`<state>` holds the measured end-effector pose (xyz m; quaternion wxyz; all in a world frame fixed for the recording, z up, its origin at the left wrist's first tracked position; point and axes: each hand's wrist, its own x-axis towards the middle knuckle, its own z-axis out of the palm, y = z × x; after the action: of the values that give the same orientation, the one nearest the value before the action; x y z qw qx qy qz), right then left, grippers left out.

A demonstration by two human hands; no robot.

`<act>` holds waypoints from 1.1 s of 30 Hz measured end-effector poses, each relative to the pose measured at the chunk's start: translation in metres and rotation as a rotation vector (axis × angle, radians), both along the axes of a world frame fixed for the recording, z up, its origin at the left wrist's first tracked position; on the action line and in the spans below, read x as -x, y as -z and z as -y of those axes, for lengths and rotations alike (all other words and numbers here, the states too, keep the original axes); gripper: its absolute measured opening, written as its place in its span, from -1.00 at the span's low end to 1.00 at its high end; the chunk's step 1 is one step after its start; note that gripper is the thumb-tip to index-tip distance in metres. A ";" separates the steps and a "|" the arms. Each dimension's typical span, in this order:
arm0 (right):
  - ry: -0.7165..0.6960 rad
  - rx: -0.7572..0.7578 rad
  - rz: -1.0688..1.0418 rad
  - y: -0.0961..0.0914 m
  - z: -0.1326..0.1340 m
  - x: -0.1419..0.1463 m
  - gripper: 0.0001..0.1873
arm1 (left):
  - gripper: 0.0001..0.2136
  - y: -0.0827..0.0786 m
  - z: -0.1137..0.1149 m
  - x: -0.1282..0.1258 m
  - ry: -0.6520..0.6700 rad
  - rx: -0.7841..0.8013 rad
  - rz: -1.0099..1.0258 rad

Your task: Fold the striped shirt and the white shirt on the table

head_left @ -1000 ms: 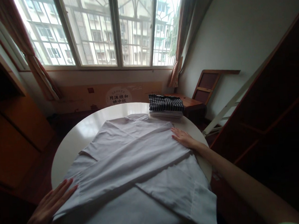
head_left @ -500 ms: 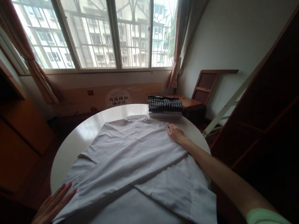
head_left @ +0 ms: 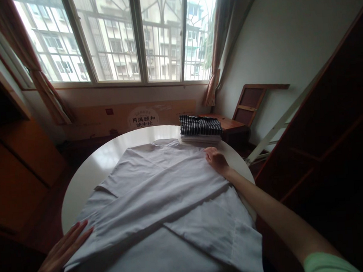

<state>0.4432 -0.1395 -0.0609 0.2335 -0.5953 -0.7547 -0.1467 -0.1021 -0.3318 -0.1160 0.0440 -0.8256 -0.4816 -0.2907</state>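
A white shirt [head_left: 161, 195] lies spread on a round white table [head_left: 87, 171], collar toward the window and one sleeve folded across the body. My left hand [head_left: 58, 260] rests flat with fingers stretched out at the near left edge of the cloth. At the shirt's far right shoulder, my right hand [head_left: 217, 160] has its fingers curled onto the fabric edge. Whether it pinches the cloth is hard to see.
A stack of folded clothes [head_left: 200, 130] topped by a dark striped piece sits at the table's far right. Behind it stand a wooden side table [head_left: 230, 126] and a leaning wooden frame [head_left: 253, 100]. Dark cabinets flank both sides. A large window fills the back.
My right hand has slid from lying flat on the shirt up to its far right shoulder, and its fingers have curled. My left hand has barely moved.
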 end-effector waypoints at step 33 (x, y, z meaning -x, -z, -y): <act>-0.064 0.150 0.204 -0.017 0.136 -0.011 -0.71 | -0.60 -0.046 -0.069 -0.019 -0.149 0.144 -0.523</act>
<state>0.4541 -0.2756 -0.0434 0.1149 -0.5688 -0.8019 -0.1423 -0.0833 -0.2626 -0.0701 0.1291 -0.8358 -0.5329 -0.0289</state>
